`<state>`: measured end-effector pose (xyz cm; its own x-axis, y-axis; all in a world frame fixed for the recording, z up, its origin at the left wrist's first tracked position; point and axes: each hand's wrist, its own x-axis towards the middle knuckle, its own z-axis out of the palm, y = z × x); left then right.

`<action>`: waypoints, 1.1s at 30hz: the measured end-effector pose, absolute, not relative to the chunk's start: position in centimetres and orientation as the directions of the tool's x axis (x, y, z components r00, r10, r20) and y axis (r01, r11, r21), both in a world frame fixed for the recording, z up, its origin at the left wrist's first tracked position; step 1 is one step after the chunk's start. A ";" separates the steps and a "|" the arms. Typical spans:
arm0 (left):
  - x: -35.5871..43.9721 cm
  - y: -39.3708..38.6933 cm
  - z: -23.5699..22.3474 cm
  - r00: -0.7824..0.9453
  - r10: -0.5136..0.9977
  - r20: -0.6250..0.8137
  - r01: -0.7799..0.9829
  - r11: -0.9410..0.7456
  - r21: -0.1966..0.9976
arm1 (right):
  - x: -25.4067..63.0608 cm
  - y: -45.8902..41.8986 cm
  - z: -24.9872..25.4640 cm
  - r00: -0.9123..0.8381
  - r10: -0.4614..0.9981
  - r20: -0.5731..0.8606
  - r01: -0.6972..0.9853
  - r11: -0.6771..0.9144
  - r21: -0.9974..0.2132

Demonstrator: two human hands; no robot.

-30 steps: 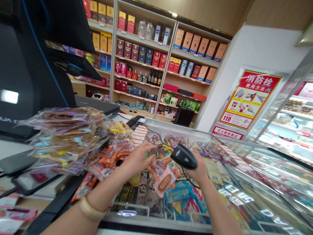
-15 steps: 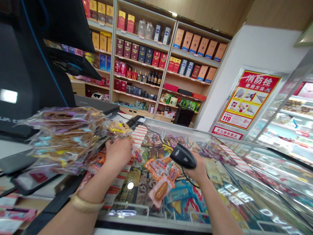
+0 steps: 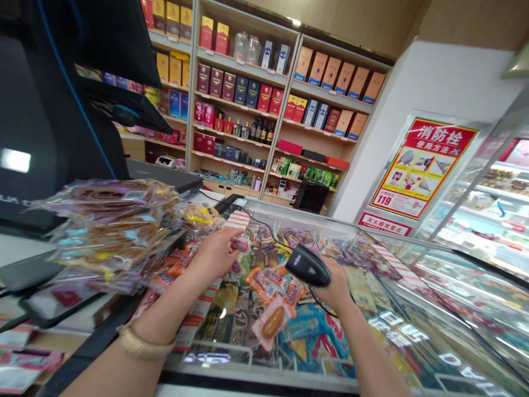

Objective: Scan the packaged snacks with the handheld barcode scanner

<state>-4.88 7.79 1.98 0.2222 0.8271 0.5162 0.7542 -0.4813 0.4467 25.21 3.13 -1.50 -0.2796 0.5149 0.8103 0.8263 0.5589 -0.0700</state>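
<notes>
My right hand [image 3: 333, 284] is wrapped around a black barcode scanner [image 3: 308, 264], its head pointing left over the glass counter. My left hand [image 3: 220, 251], with a gold bracelet at the wrist, pinches a small red-and-white wrapped snack [image 3: 239, 243] between thumb and fingers. Just below it, another small packet [image 3: 236, 267] lies on the glass. Between my hands are several orange-wrapped sausages [image 3: 266, 282] and a larger sausage in a pink clear wrapper [image 3: 271, 321]. More orange packets [image 3: 182, 259] lie left of my left forearm.
A tall pile of clear-bagged snacks [image 3: 111, 231] stands at left before a black monitor [image 3: 82, 66]. A phone [image 3: 58, 303] lies below the pile. The glass display counter [image 3: 215, 344] holds packaged goods. The scanner's cable [image 3: 264, 225] runs across the glass. Shelves of boxes line the back.
My left hand has moved right, away from the bagged snacks, and now shows a small wrapped snack in its fingers. The scanner in my right hand has barely shifted.
</notes>
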 end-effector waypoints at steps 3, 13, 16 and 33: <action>-4.0 7.5 1.5 0.277 0.798 0.535 0.634 -0.570 0.523 | 24.9 3.0 -1.4 -0.329 0.529 0.782 0.818 0.573 -0.044; -2.8 6.8 1.3 0.306 0.773 0.556 0.449 -0.632 0.631 | 24.8 3.0 -1.3 -0.388 0.632 0.671 0.823 0.565 -0.056; -2.9 6.8 1.4 0.291 0.773 0.563 0.420 -0.632 0.651 | 24.8 3.0 -1.4 -0.378 0.618 0.689 0.822 0.567 -0.058; -4.0 7.1 0.0 0.519 0.803 0.291 0.788 -0.582 0.201 | 25.4 3.3 -1.6 -0.249 0.499 0.830 0.830 0.551 -0.082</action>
<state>-4.03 7.15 -0.04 0.5193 0.8033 0.2915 0.7879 -0.5822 0.2008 25.39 3.33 -1.57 -0.2490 0.4987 0.8302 0.8303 0.5512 -0.0821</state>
